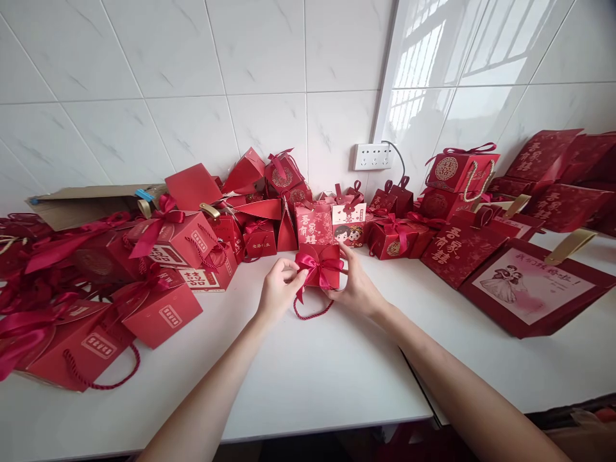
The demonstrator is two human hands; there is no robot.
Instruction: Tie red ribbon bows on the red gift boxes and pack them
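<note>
A small red gift box (317,255) with a red ribbon bow (321,269) on it is at the middle of the white table. A twisted red cord handle (314,316) hangs in a loop at its near side. My left hand (280,287) pinches the left loop of the bow between thumb and fingers. Around the right side of the box, my right hand (353,282) is curved, its fingers at the far corner and its thumb near the close one. Just behind stand a red box with gold characters (314,224) and a box with two cartoon faces (349,224).
Several ribboned red boxes (168,308) crowd the left of the white table (308,378). Larger red boxes (529,285) stand at the right. Behind are a cardboard box (91,204), a socket strip (373,156) with a cable, and a tiled wall.
</note>
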